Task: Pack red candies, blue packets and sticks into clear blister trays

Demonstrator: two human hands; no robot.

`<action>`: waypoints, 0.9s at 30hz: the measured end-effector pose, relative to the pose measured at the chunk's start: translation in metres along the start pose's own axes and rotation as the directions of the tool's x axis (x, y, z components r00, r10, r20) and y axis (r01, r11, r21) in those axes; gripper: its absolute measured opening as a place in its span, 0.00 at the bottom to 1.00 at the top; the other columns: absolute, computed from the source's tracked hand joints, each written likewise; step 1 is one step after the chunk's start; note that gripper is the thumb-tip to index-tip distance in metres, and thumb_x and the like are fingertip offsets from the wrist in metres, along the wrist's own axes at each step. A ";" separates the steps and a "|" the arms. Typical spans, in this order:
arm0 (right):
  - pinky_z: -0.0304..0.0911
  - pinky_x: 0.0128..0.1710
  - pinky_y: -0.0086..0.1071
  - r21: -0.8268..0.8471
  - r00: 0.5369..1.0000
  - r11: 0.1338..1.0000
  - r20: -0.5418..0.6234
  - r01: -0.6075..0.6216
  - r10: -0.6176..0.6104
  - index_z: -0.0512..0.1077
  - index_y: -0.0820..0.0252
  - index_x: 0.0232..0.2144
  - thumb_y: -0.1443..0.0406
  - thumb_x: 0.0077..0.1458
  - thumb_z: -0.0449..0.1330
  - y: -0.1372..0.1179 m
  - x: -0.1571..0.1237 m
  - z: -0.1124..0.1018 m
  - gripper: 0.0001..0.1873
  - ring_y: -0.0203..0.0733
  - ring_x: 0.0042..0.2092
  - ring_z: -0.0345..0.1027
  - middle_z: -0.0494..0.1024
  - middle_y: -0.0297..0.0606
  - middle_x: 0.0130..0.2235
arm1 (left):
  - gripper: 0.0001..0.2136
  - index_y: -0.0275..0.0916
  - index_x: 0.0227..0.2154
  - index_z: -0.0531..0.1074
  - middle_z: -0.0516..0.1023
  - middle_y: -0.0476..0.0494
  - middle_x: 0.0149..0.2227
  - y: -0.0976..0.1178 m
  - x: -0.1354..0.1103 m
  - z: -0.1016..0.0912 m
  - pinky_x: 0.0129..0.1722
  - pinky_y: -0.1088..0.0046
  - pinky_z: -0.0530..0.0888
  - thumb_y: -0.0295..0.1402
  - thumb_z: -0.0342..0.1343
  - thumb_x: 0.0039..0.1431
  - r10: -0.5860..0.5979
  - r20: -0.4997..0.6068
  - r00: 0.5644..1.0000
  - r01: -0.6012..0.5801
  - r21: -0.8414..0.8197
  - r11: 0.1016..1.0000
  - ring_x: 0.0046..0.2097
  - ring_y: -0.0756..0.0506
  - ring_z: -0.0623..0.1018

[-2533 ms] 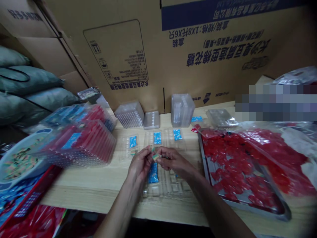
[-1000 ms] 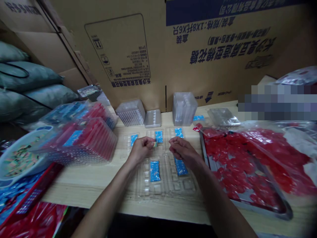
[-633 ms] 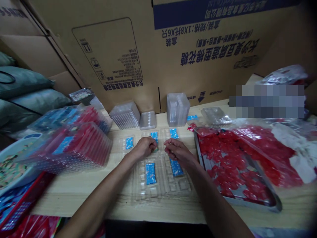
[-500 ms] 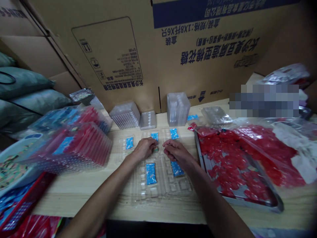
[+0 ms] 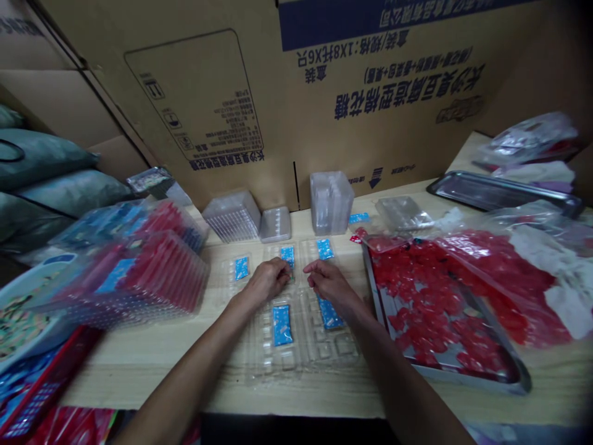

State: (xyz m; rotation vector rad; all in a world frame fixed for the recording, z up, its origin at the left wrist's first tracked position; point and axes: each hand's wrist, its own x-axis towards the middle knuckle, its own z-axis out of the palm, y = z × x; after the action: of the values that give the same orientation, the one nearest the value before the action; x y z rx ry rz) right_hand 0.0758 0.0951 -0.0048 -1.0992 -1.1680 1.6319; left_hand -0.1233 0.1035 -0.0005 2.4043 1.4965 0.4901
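1. Left hand (image 5: 267, 279) curls narrowly, fingertips closed over something small that I cannot make out; right hand (image 5: 330, 287) lies loosely open, holding nothing visible.
2. Head view: both hands sit over a clear blister tray (image 5: 301, 353) on a wooden bench (image 5: 139, 377). Blue sachets (image 5: 283, 324) occupy some cavities; many others remain bare. Red gummies (image 5: 430, 290) fill a steel tray (image 5: 376, 290) to the right.

A blister tray (image 5: 306, 364) lies on the table (image 5: 139, 377), left of a pan (image 5: 463, 378).

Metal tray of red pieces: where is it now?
In the head view, the metal tray lies right of the right hand and clear blister tray on the table.
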 end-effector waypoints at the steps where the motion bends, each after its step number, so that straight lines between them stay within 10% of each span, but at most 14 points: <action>1: 0.41 0.18 0.25 -0.025 1.000 0.999 -0.012 0.022 -0.022 0.70 0.58 0.30 0.62 0.41 0.54 0.002 0.001 0.000 0.11 0.30 0.19 0.50 0.66 0.25 0.20 | 0.08 0.38 0.31 0.75 0.76 0.43 0.33 0.001 0.000 0.000 0.36 0.73 0.69 0.21 0.52 0.54 0.012 0.016 1.000 -0.012 0.006 1.000 0.34 0.47 0.75; 9: 0.44 0.19 0.26 0.196 0.999 0.979 0.000 -0.049 0.050 0.71 0.58 0.31 0.62 0.42 0.61 0.000 0.002 -0.001 0.10 0.32 0.20 0.54 0.69 0.28 0.21 | 0.12 0.39 0.34 0.75 0.73 0.43 0.36 0.009 -0.012 -0.002 0.41 0.70 0.69 0.18 0.51 0.51 0.116 -0.003 0.993 -0.116 0.001 0.993 0.40 0.44 0.73; 13: 0.61 0.28 0.32 0.627 0.989 0.765 0.122 -0.146 0.089 0.73 0.58 0.37 0.53 0.47 0.63 -0.006 0.000 -0.004 0.18 0.42 0.31 0.69 0.77 0.38 0.29 | 0.02 0.38 0.34 0.72 0.73 0.46 0.33 0.038 -0.014 0.000 0.33 0.73 0.70 0.29 0.55 0.59 -0.097 -0.218 0.971 0.046 -0.228 0.973 0.33 0.48 0.73; 18: 0.66 0.42 0.41 0.750 0.972 0.634 0.234 -0.190 0.015 0.76 0.59 0.36 0.49 0.50 0.61 -0.002 0.000 0.000 0.20 0.49 0.41 0.71 0.79 0.43 0.37 | 0.08 0.39 0.38 0.77 0.78 0.42 0.40 0.077 -0.009 0.013 0.41 0.70 0.71 0.32 0.61 0.55 -0.164 -0.246 0.955 0.033 -0.462 0.886 0.40 0.45 0.76; 27: 0.64 0.40 0.32 0.558 0.956 0.811 0.293 -0.176 0.006 0.79 0.61 0.36 0.71 0.37 0.69 -0.001 -0.003 0.003 0.18 0.39 0.38 0.70 0.80 0.37 0.36 | 0.16 0.34 0.33 0.79 0.78 0.47 0.26 0.061 -0.007 0.006 0.29 0.74 0.70 0.40 0.67 0.44 -0.492 0.027 0.870 0.235 -0.900 0.366 0.27 0.49 0.74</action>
State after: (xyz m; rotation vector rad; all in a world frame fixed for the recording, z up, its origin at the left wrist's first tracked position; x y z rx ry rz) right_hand 0.0735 0.0919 -0.0025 -0.5434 -0.6926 2.0838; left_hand -0.0739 0.0706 0.0172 1.1378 1.2876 1.1507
